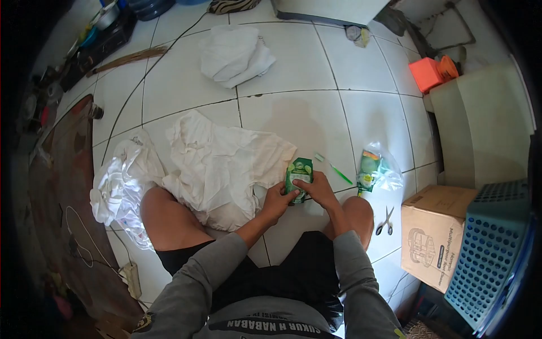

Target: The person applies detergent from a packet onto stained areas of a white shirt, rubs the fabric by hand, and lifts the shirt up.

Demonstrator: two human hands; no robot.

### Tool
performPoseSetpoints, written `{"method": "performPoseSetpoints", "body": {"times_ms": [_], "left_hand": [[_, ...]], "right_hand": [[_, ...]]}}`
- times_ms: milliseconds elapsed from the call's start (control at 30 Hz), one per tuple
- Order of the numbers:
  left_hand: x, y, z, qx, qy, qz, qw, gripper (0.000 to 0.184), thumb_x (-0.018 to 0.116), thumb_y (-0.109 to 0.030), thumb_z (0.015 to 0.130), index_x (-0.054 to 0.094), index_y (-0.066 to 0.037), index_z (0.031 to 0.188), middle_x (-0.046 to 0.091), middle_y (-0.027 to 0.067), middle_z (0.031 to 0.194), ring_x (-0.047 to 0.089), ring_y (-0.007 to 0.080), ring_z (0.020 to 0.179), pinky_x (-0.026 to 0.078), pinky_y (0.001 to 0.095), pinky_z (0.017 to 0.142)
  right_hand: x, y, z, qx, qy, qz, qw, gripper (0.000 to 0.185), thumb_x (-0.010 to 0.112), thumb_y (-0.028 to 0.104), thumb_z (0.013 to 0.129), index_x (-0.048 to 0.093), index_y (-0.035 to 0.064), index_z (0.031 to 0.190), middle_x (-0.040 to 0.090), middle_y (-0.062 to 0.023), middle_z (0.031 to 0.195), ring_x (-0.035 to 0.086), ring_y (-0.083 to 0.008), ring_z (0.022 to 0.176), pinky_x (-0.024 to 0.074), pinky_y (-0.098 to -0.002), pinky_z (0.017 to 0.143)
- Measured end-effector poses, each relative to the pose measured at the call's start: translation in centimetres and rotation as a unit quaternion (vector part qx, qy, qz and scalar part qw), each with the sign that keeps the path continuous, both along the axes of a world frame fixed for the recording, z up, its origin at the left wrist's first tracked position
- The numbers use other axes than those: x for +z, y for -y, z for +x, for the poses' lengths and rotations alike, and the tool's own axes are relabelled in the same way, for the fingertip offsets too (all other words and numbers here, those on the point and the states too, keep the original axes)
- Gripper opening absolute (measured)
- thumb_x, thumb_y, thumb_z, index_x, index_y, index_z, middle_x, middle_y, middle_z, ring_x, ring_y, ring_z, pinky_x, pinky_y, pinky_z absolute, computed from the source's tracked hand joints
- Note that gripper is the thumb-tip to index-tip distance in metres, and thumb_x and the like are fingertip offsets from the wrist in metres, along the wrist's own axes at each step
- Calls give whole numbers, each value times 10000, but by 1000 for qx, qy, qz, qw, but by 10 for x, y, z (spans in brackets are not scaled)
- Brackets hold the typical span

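Both of my hands grip a green printed sachet [299,169] in front of my knees. My left hand [278,201] holds its lower left side, thumb across the front. On the lower right side, my right hand [319,188] presses with its thumb. A white shirt [220,164] lies spread on the floor to the left, one sleeve close to the sachet. Just right of my hands is a green toothbrush [337,170] on the tiles. Farther right, another green packet [369,164] rests beside clear plastic. What is inside the sachet is hidden.
Scissors [385,221] lie by my right knee, near a cardboard box [432,231] and a blue-green basket [491,248]. White cloth [234,55] is bundled ahead. More white fabric [127,175] lies left. A black cable [148,73] crosses the floor; a power strip [131,281] sits at left.
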State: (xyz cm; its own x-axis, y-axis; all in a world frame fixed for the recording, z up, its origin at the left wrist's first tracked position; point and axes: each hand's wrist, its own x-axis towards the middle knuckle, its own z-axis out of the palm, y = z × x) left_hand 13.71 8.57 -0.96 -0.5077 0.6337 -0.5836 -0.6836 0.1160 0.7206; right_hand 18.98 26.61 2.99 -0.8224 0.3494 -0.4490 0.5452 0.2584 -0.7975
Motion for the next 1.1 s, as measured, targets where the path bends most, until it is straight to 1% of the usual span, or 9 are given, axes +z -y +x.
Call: {"method": "performPoseSetpoints", "body": {"times_ms": [100,167,367,467,700,767,1000,1067,1100], "left_hand": [[-6,-2,-1,-2,13,-1,1000,379,765,-147,1050,663,18,1375,779,59,1119,722,106,923,585,277,772],[-8,-4,-1,9,18,0,1000,368,762,-143,1052,667,18,1369,779,58,1111,721,106,915,586,278,770],[-4,-5,-3,39,31,9,999,353,754,-143,1059,668,21,1360,780,44,1085,722,105,911,589,279,767],[-1,-6,-6,40,39,7,998,352,755,-146,1059,667,20,1356,780,39,1081,724,105,914,590,279,767],[-5,-13,-11,25,42,12,999,359,771,-189,1053,683,2,1344,782,32,1052,715,96,897,582,284,747],[-5,-15,-13,22,32,-2,999,356,776,-197,1051,691,-7,1339,784,28,1050,715,96,893,578,284,741],[-4,-18,-16,16,25,-15,999,345,782,-212,1044,712,-25,1325,791,18,1052,715,95,889,575,284,729],[-8,-18,-17,15,20,-11,1000,347,780,-212,1044,713,-25,1329,790,17,1051,714,95,892,576,285,731],[-9,-18,-18,13,13,-6,1000,349,778,-212,1045,714,-25,1332,789,16,1051,714,96,894,578,285,733]], "right_hand": [[-16,0,1,-38,-4,-57,998,251,848,196,951,798,-13,1082,808,-84,944,733,-130,823,590,-318,742],[-10,1,-3,-60,-8,-87,994,318,868,222,920,790,-51,1064,810,-121,924,746,-178,813,593,-357,743],[-26,2,-10,-59,-7,-38,998,354,868,280,910,804,-45,1037,818,-142,906,754,-184,796,590,-361,744],[-20,6,-14,-66,-16,-13,998,369,867,301,904,809,-43,1026,821,-149,897,760,-195,794,589,-368,746],[-23,4,-18,-88,-37,-2,995,351,862,282,906,805,-45,1020,822,-139,887,759,-201,775,586,-377,726],[-35,-1,-18,-82,-55,6,995,351,862,281,908,802,-49,1014,819,-141,869,756,-199,754,583,-374,710],[-13,4,-25,-86,-45,-9,995,345,873,268,897,799,-52,1003,803,-138,828,736,-185,715,570,-362,684],[-12,3,-27,-70,-10,0,997,277,861,222,926,797,-27,1027,799,-68,879,695,-120,761,546,-305,704],[-13,3,-28,-69,-10,0,998,277,861,222,926,797,-27,1027,799,-68,879,695,-120,761,546,-305,704]]}}
